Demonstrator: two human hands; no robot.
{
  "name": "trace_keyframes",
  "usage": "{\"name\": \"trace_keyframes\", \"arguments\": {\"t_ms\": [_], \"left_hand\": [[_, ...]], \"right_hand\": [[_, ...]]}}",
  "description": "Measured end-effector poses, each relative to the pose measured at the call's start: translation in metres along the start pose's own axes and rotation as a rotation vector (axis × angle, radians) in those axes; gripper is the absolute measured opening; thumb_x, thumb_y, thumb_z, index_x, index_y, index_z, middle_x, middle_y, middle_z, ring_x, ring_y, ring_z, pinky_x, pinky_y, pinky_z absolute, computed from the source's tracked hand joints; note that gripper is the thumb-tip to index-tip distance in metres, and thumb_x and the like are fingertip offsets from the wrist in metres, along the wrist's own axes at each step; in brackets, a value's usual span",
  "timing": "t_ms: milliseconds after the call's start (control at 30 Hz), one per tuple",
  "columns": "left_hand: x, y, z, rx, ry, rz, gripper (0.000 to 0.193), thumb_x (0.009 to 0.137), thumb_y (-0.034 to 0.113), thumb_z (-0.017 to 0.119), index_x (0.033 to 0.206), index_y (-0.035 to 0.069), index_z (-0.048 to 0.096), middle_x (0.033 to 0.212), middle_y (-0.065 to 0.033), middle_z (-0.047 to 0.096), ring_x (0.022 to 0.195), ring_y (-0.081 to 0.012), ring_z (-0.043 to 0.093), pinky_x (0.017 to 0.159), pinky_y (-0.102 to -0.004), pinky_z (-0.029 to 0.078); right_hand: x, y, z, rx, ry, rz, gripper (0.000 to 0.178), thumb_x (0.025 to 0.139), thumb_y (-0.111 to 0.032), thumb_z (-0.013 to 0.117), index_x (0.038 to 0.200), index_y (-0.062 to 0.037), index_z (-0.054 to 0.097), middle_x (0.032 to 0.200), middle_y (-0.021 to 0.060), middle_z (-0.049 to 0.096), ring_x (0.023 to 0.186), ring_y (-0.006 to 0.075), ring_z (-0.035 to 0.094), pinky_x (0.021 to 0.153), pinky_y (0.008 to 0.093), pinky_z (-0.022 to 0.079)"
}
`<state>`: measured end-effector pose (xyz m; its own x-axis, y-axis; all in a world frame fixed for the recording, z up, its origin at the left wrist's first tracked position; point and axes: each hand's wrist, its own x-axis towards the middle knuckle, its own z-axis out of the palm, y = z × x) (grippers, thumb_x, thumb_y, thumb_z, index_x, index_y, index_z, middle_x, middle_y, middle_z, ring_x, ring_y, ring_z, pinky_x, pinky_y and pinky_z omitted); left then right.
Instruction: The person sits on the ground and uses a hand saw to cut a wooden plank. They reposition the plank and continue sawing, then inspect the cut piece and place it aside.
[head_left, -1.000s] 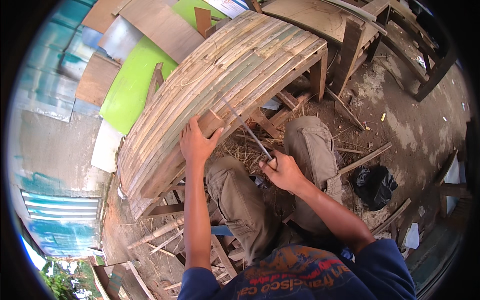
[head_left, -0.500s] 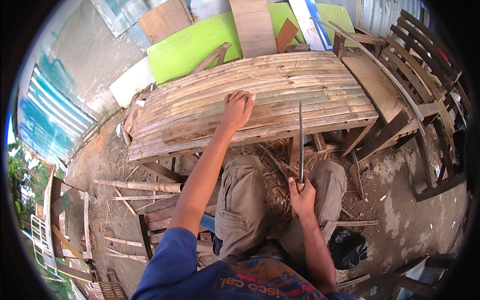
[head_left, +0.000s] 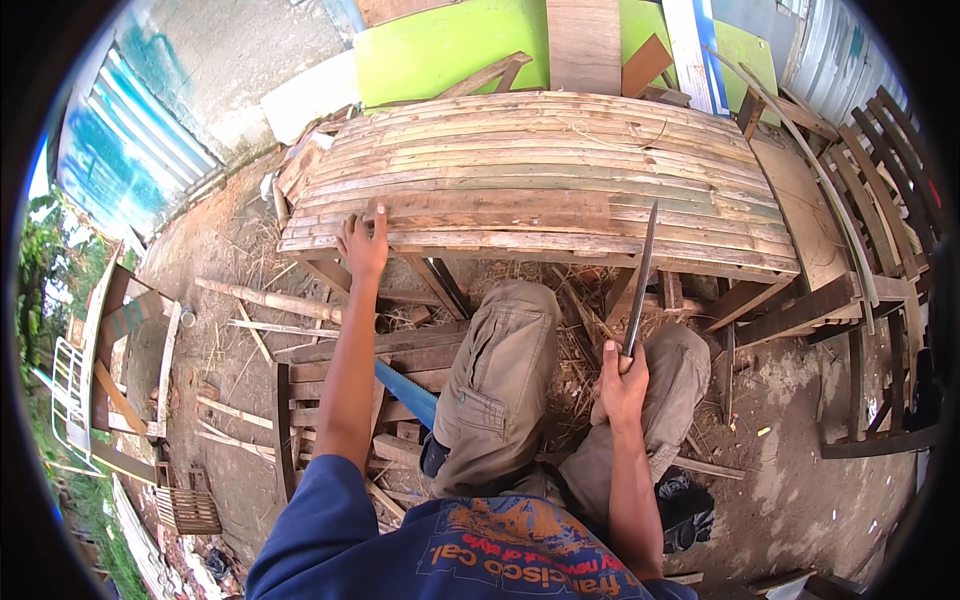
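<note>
My right hand (head_left: 624, 385) is wrapped round the handle of a long, narrow knife (head_left: 642, 285), held in front of my right knee. Its pointed blade stands nearly upright, and the tip overlaps the near edge of the bamboo-slat table (head_left: 480, 130) in view. Along that near side lies a flat brown wooden plank (head_left: 500, 210). My left hand (head_left: 364, 240) rests at the plank's left end, with thumb and fingers apart. The thumb touches or nearly touches the wood; I cannot tell which.
A blue handsaw (head_left: 405, 395) lies beside my left leg over stacked wood slats (head_left: 330, 390). A bamboo pole (head_left: 270, 298) lies on the dirt floor at left. Wooden slatted frames (head_left: 880, 200) stand at right. Green panels (head_left: 450, 50) lean behind the table. A black bag (head_left: 688, 515) sits near my right leg.
My left hand has gone from the middle of the plank to its left end, and its fingers have opened. The knife leans more to the right. The whole view has shifted.
</note>
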<state>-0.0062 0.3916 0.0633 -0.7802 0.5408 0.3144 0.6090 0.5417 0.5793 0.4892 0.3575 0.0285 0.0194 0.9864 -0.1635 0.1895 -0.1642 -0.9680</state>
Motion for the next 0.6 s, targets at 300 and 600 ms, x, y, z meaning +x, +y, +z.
{"name": "trace_keyframes", "arguments": {"t_ms": [300, 600], "left_hand": [[-0.001, -0.015, -0.01, -0.262, -0.098, 0.174, 0.073, 0.096, 0.063, 0.054, 0.137, 0.003, 0.062, 0.153, -0.0193, 0.048, 0.151, -0.0332, 0.03, 0.125, -0.0548, -0.004], [-0.043, -0.006, -0.026, -0.839, -0.361, 0.282, 0.062, 0.092, 0.009, 0.075, 0.145, 0.001, 0.045, 0.133, -0.0117, 0.062, 0.125, -0.0231, 0.055, 0.108, -0.0391, 0.04]], "right_hand": [[0.0, 0.001, 0.017, 0.163, 0.024, -0.102, 0.048, 0.101, -0.032, 0.067, 0.125, 0.0042, 0.047, 0.065, 0.0022, 0.053, 0.049, 0.0086, 0.05, 0.045, 0.028, 0.04], [-0.01, -0.011, 0.019, 0.36, -0.015, -0.132, 0.047, 0.105, -0.03, 0.058, 0.134, 0.0018, 0.038, 0.062, 0.0013, 0.048, 0.044, 0.0083, 0.046, 0.04, 0.0244, 0.039]]}}
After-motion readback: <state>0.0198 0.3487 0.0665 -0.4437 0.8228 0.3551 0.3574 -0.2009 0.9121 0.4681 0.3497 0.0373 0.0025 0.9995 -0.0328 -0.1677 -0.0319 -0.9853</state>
